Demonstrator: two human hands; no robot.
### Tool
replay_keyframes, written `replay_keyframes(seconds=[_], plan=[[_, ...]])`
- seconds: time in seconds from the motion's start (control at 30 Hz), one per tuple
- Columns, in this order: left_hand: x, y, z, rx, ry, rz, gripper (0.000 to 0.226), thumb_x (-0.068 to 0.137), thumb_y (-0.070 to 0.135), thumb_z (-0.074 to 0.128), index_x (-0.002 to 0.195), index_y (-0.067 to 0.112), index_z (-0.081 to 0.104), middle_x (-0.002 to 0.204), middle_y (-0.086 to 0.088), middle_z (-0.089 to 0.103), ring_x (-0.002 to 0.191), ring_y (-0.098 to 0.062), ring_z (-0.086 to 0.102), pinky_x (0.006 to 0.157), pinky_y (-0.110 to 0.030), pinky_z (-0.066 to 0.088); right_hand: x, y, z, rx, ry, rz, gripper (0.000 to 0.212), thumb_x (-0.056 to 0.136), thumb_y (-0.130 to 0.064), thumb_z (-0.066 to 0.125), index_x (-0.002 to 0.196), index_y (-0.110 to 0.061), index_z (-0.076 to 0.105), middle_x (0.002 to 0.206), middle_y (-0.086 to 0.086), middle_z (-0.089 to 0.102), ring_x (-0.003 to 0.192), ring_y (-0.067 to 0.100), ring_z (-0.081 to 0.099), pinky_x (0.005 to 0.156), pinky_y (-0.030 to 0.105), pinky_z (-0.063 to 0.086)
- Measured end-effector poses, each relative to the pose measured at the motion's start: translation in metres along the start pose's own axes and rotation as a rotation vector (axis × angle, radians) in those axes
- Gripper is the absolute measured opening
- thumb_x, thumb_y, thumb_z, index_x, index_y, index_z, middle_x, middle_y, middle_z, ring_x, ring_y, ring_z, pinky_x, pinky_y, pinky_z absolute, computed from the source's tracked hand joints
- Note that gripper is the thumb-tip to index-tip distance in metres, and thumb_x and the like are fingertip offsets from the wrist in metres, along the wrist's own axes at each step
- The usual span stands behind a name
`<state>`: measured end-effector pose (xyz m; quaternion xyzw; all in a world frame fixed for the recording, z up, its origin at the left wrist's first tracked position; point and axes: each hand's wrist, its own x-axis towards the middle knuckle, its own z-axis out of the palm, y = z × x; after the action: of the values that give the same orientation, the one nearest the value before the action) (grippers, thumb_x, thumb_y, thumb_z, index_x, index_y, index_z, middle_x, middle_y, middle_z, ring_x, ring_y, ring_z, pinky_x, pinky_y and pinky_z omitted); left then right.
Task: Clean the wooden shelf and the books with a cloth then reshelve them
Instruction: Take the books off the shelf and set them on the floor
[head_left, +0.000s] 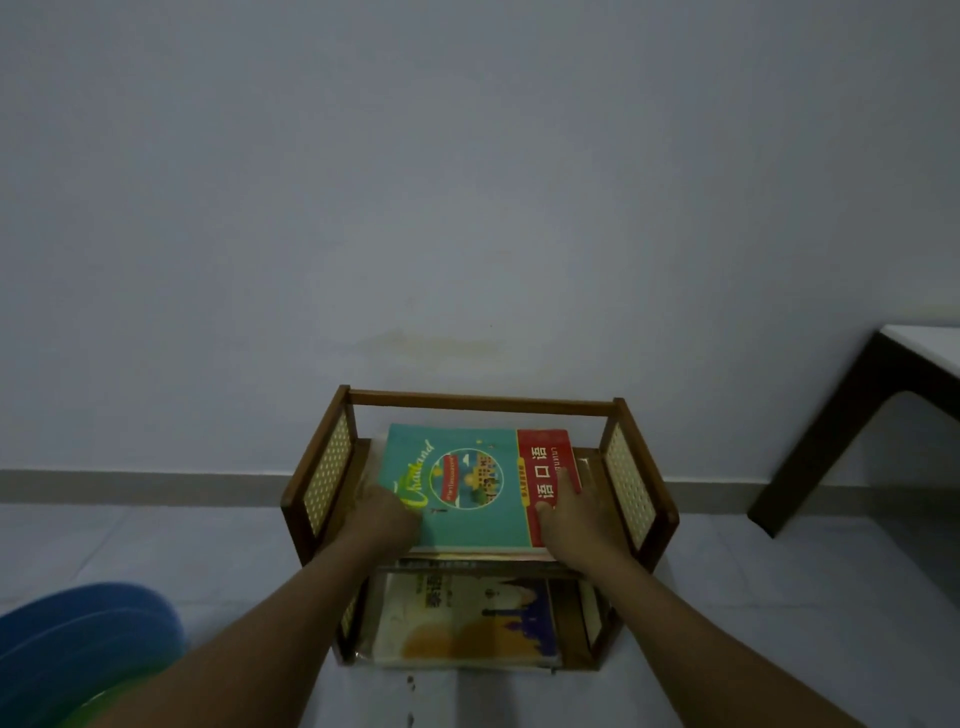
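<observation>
A teal book (467, 488) is lying flat on the upper tier of the wooden shelf (480, 402), with a red book (545, 467) showing beneath its right edge. The left hand (387, 512) is pressing flat on the teal cover's left side; the right hand (569, 512) is resting open-fingered on the red book. Neither grip is closing around anything. Another book (467, 618) is lying on the lower tier.

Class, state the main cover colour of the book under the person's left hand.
Teal book, under the left hand; head view, the only one.
</observation>
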<state>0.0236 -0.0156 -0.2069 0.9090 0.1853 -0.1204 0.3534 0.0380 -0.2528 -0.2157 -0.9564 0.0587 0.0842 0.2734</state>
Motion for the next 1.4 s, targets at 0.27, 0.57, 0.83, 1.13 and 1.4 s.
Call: replay_keyframes(seconds=[0.27,0.57,0.83,1.13,1.4], plan=[[-0.012,0.016,-0.002,-0.537,-0.043,-0.147,0.027,0.084,0.009,0.067,0.104,0.006,0.050,0.097,-0.011,0.060,0.088,-0.025,0.060,0.071,-0.039,0.053,0.006,-0.011,-0.017,0.753,-0.015,0.335,0.027,0.092,-0.021,0.063,0.115,-0.008,0.058,0.095,0.009,0.068,0.077,0.023,0.066,0.061,0.030,0.050],[-0.080,0.010,-0.041,-0.622,-0.095,-0.089,0.026,0.081,0.018,0.075,0.097,0.002,0.061,0.098,-0.017,0.068,0.092,-0.031,0.065,0.082,-0.039,0.055,-0.048,0.009,-0.034,0.946,0.055,0.184,0.032,0.088,-0.028,0.067,0.116,-0.015,0.058,0.101,0.009,0.072,0.085,0.027,0.071,0.075,0.043,0.058],[-0.171,-0.042,-0.016,-0.501,-0.139,-0.068,0.015,0.085,0.017,0.071,0.083,0.011,0.057,0.081,-0.007,0.065,0.070,-0.016,0.060,0.055,-0.027,0.043,-0.147,0.039,-0.020,0.831,0.015,0.125,0.032,0.090,-0.032,0.064,0.115,-0.017,0.051,0.103,0.006,0.070,0.086,0.024,0.070,0.077,0.043,0.058],[-0.196,-0.136,0.072,-0.288,-0.271,-0.224,0.031,0.081,0.028,0.074,0.093,0.006,0.054,0.091,-0.011,0.065,0.076,-0.018,0.061,0.060,-0.028,0.047,-0.209,0.126,0.080,0.629,-0.180,0.232,0.014,0.097,-0.028,0.052,0.108,-0.021,0.048,0.099,0.001,0.065,0.085,0.019,0.066,0.066,0.033,0.051],[-0.159,-0.202,0.141,-0.208,-0.327,-0.333,0.026,0.083,0.027,0.072,0.082,0.010,0.053,0.088,-0.008,0.062,0.079,-0.018,0.058,0.068,-0.029,0.045,-0.184,0.175,0.184,0.390,-0.317,0.320,0.028,0.095,-0.031,0.053,0.120,-0.017,0.051,0.110,0.006,0.068,0.092,0.022,0.068,0.084,0.046,0.056]])
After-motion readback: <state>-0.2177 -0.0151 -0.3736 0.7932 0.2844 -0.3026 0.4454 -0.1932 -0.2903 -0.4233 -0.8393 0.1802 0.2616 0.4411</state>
